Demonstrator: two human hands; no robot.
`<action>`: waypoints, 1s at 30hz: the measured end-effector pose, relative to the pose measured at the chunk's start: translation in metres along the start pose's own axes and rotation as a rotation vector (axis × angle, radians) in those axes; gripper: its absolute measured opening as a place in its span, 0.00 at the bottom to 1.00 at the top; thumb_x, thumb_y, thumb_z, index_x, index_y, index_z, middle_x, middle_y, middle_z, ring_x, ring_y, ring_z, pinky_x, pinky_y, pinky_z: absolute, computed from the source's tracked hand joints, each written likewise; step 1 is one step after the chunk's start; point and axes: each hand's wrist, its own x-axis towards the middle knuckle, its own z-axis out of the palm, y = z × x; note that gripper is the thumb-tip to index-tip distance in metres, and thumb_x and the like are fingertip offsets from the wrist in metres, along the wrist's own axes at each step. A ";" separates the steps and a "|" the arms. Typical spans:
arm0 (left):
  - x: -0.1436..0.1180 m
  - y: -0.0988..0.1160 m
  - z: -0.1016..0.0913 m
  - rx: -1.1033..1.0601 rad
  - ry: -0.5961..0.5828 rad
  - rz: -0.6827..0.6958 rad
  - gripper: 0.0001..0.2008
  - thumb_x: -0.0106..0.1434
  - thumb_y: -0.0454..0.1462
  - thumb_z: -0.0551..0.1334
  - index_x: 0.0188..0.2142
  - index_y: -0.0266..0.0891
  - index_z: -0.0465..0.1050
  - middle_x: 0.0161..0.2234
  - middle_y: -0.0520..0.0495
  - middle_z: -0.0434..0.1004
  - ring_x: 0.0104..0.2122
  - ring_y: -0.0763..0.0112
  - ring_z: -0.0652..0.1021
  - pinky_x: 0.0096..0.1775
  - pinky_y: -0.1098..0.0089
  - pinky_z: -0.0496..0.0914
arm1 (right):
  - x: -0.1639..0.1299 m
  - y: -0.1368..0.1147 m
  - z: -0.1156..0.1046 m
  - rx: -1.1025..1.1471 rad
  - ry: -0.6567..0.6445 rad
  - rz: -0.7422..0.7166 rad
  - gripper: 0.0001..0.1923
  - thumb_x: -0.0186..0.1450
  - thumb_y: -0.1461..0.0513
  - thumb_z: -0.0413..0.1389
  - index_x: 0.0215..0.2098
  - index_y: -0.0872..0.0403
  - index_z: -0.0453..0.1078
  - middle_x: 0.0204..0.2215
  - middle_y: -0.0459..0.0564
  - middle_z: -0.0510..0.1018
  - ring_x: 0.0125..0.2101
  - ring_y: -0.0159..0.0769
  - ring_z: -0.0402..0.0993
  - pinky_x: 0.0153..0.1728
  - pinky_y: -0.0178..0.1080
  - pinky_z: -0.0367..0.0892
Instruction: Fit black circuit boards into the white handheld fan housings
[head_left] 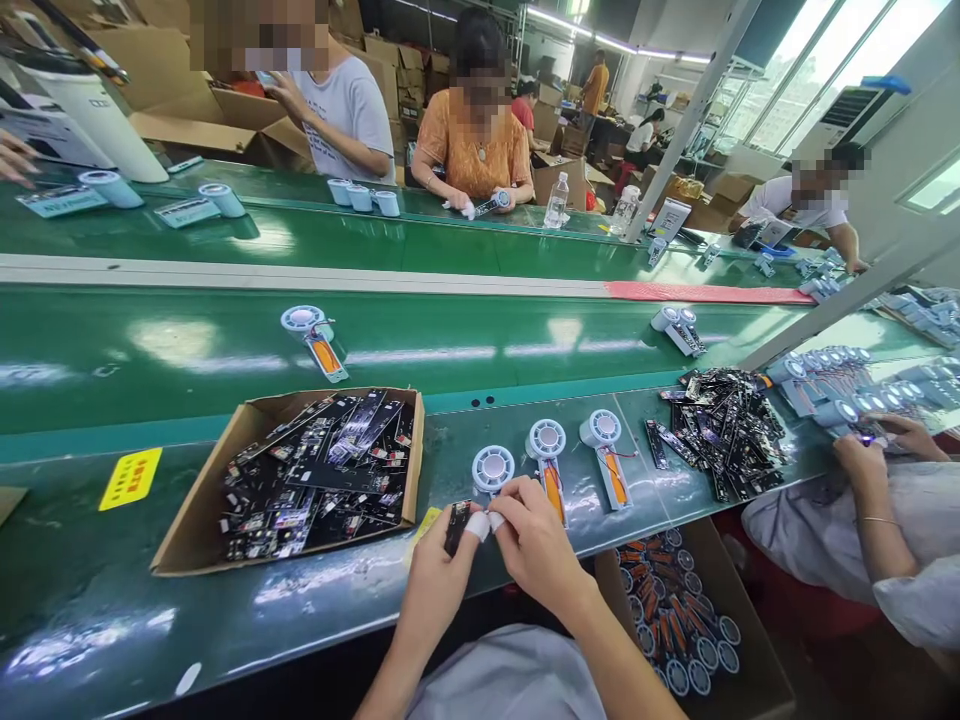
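My left hand (439, 565) is closed on a small black circuit board (457, 527), which stands up between thumb and fingers. My right hand (544, 550) is pinched beside it, its fingertips meeting the left thumb; what it grips is too small to make out. White covers wrap the thumb tips. Just beyond the fingers is a light-blue handheld fan (493, 468), its lower part hidden by my hands. To its right lie a second open fan body (546, 440) and a third fan (602, 430), each with an orange battery showing.
A cardboard box of circuit boards (418, 455) stands at left, and a loose pile of boards (724, 430) at right. Below the bench edge sits a carton of fan bodies (750, 690). A green conveyor (450, 335) carries fans. A co-worker's hands (862, 460) work at right; others sit opposite.
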 end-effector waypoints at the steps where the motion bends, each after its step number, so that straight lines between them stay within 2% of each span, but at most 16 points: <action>1: 0.002 0.002 0.001 0.022 -0.002 0.021 0.15 0.51 0.50 0.66 0.30 0.41 0.77 0.26 0.50 0.76 0.28 0.64 0.72 0.32 0.67 0.67 | 0.000 0.000 0.000 -0.009 -0.008 -0.008 0.11 0.66 0.72 0.52 0.39 0.53 0.73 0.39 0.52 0.72 0.40 0.38 0.70 0.41 0.40 0.71; 4: 0.005 0.005 0.003 0.033 -0.009 0.028 0.13 0.52 0.49 0.65 0.28 0.42 0.76 0.27 0.48 0.77 0.30 0.62 0.73 0.34 0.67 0.67 | 0.000 0.001 0.001 -0.043 -0.008 -0.032 0.11 0.66 0.73 0.52 0.39 0.53 0.72 0.40 0.52 0.73 0.40 0.39 0.70 0.41 0.40 0.71; 8: 0.007 0.003 0.007 0.009 0.040 0.027 0.14 0.53 0.50 0.63 0.25 0.42 0.73 0.25 0.49 0.74 0.28 0.64 0.72 0.32 0.68 0.67 | -0.001 0.006 0.009 -0.133 0.040 -0.150 0.16 0.66 0.73 0.49 0.47 0.53 0.70 0.43 0.54 0.76 0.43 0.43 0.71 0.44 0.45 0.70; 13: 0.010 -0.004 0.010 -0.074 0.018 -0.073 0.20 0.53 0.55 0.64 0.23 0.42 0.66 0.17 0.59 0.59 0.17 0.75 0.61 0.21 0.73 0.57 | 0.001 0.012 0.014 -0.177 0.053 -0.288 0.12 0.72 0.70 0.47 0.47 0.55 0.70 0.39 0.54 0.78 0.37 0.42 0.71 0.38 0.42 0.68; 18: 0.006 -0.004 0.004 -0.152 -0.059 -0.179 0.24 0.52 0.58 0.65 0.25 0.43 0.60 0.17 0.63 0.52 0.16 0.80 0.55 0.18 0.76 0.52 | 0.007 0.006 0.007 -0.248 0.022 -0.341 0.09 0.73 0.69 0.49 0.42 0.54 0.71 0.34 0.52 0.75 0.34 0.40 0.68 0.35 0.40 0.62; 20: 0.002 -0.002 0.001 -0.165 -0.085 -0.196 0.23 0.54 0.58 0.64 0.27 0.43 0.61 0.18 0.63 0.53 0.16 0.79 0.56 0.18 0.76 0.53 | 0.010 0.005 0.005 -0.277 0.010 -0.366 0.10 0.73 0.68 0.49 0.39 0.54 0.71 0.32 0.51 0.74 0.32 0.39 0.67 0.34 0.40 0.60; 24: -0.002 -0.004 -0.004 -0.146 -0.089 -0.157 0.22 0.56 0.58 0.60 0.33 0.42 0.67 0.24 0.56 0.64 0.20 0.74 0.64 0.19 0.74 0.61 | 0.014 0.007 0.003 -0.289 0.033 -0.383 0.11 0.73 0.69 0.49 0.34 0.53 0.69 0.30 0.49 0.71 0.32 0.39 0.64 0.33 0.40 0.57; 30: 0.000 -0.010 -0.006 0.062 -0.055 -0.005 0.15 0.58 0.51 0.60 0.24 0.44 0.68 0.19 0.54 0.63 0.21 0.68 0.65 0.23 0.70 0.59 | 0.015 0.004 0.004 -0.282 0.026 -0.292 0.11 0.71 0.70 0.50 0.33 0.54 0.69 0.31 0.50 0.72 0.33 0.39 0.64 0.34 0.40 0.57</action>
